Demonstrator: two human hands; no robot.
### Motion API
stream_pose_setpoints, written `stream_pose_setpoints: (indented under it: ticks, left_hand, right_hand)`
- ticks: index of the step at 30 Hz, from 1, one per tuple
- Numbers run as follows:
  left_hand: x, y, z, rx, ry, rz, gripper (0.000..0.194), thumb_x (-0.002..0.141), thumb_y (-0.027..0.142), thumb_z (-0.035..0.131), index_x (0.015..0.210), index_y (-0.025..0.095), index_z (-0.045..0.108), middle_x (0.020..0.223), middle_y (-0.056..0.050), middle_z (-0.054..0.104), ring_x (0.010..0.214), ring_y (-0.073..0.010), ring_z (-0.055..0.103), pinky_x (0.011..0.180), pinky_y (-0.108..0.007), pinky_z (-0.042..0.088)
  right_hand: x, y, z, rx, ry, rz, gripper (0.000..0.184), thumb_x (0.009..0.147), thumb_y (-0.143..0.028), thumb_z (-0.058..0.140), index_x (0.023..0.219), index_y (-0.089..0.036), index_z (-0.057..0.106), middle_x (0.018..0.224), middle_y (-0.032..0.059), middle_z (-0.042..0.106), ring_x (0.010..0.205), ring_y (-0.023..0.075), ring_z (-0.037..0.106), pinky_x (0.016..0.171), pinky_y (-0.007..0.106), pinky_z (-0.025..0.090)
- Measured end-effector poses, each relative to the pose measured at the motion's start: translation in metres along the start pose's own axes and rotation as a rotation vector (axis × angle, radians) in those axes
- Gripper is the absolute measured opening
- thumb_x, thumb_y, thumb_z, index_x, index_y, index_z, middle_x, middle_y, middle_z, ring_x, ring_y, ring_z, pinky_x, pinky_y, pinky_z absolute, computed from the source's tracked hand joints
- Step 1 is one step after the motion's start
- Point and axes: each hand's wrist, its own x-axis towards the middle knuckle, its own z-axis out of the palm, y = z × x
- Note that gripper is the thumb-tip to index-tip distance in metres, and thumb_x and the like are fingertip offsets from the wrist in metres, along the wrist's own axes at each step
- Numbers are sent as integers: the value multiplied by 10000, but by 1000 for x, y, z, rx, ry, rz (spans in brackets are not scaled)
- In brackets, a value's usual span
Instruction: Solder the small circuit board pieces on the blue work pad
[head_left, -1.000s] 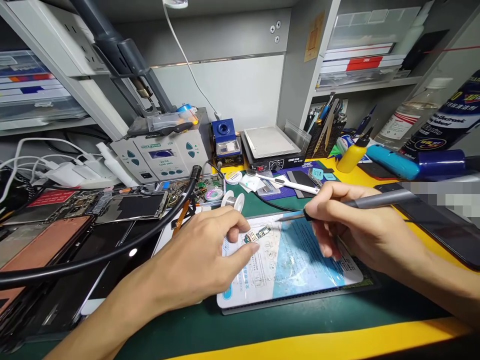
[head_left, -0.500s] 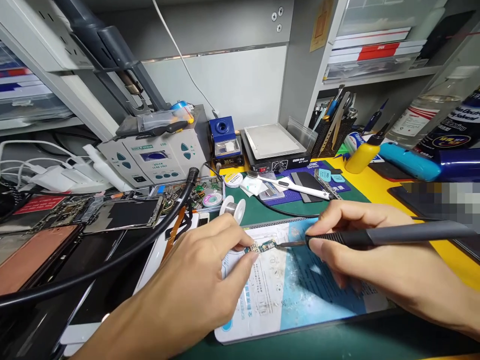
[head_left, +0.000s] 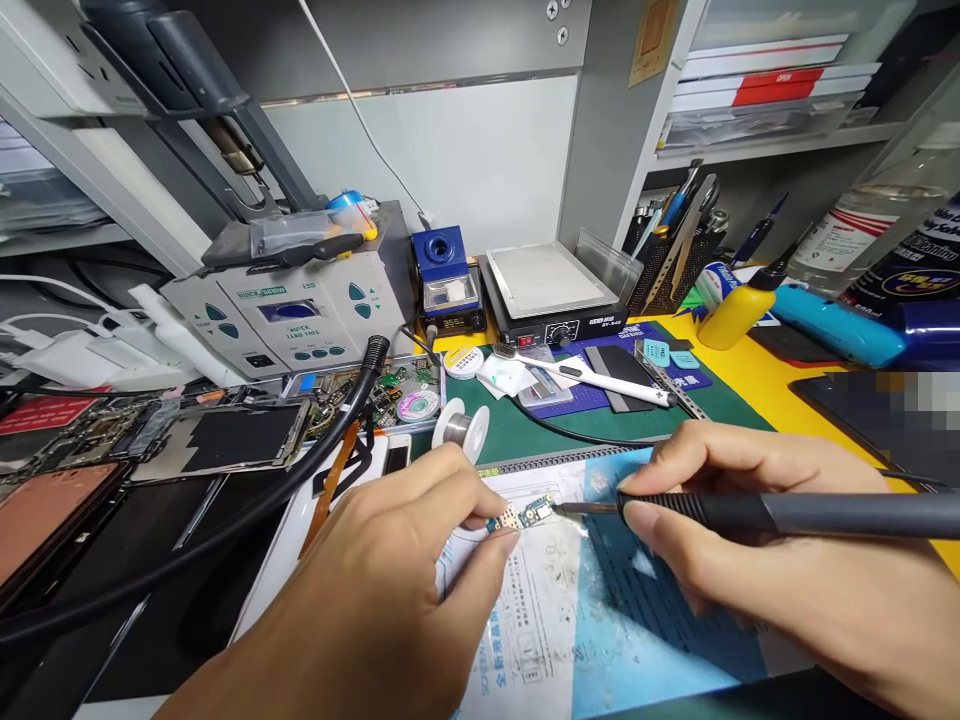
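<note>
1. Left hand, lower centre of the frame: thumb and fingers nearly closed, pinching the left end of a small circuit board.
2. The board sits at centre, over a printed sheet.
3. Right hand, lower right: fingers curled around a soldering iron, its tip at the board's right end; contact cannot be told.
4. Solder spool: near centre, beyond the left hand.

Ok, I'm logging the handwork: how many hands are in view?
2: the left hand pinching the small circuit board, and the right hand holding the soldering iron; no others show.
</note>
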Motion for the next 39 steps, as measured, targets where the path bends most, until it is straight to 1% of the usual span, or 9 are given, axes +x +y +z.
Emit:
stream_pose_setpoints:
  ticks: [5,10,15,18,24,28,33,36,39]
  left_hand:
    - [-2,-1,0,24,-17,-9,81,878,223,598,839,255,661,799,21,650,612,-135,616,649,-295,520]
    - [-2,1,1,29,5,-1,81,869,214,597,848,250,666,805,13,656,555,-125,572,645,-295,527]
    - [-2,2,3,17,27,-34,98,876,209,580,836,243,663,786,3,652,541,-127,556,628,-295,508]
    - [-2,2,3,-1,16,-23,93,871,209,581,836,239,661,783,0,645,570,-137,564,617,-299,489]
    - [-2,3,3,-3,31,-30,111,870,187,575,824,230,667,783,-2,634,628,-142,576,611,-296,457]
    - [-4,0,2,16,31,21,85,855,180,596,828,226,661,786,1,649,643,-137,600,583,-280,444]
    - [-3,0,2,21,51,34,76,834,165,621,833,231,660,788,15,654,624,-121,599,545,-262,428]
    - [-2,0,2,34,56,41,76,828,163,630,834,233,658,776,20,648,607,-116,581,532,-261,418]
    - [-2,-2,2,43,63,51,72,821,161,637,830,231,653,757,22,642,595,-116,568,530,-262,420]
  right_hand:
    - [-4,4,1,-94,39,-82,127,734,-303,713,622,-245,694,453,-23,594,360,116,467,298,181,380]
    - [-8,8,5,-134,75,-123,117,721,-297,717,623,-256,669,572,-8,682,383,131,523,299,197,420]
    - [-9,6,-1,-229,60,-92,88,740,-302,741,677,-262,694,656,5,718,510,178,644,390,211,504]
    - [-9,4,-3,-272,37,-64,96,736,-331,763,694,-264,710,703,20,744,570,206,678,441,235,540]
    - [-12,4,2,-270,101,-71,159,752,-386,732,667,-259,687,679,23,723,562,199,658,427,229,536]
    - [-15,6,3,-280,103,-87,132,749,-375,730,684,-271,683,685,6,723,555,186,652,413,210,523]
    - [-12,13,8,-150,164,-230,85,697,-240,711,633,-275,669,589,-14,715,435,162,622,320,199,440]
    - [-10,15,11,-134,182,-326,93,679,-224,734,640,-286,676,556,-28,710,385,154,601,357,223,476]
    - [-7,13,11,-139,195,-356,112,668,-198,731,640,-289,671,552,-28,714,392,167,617,356,238,477]
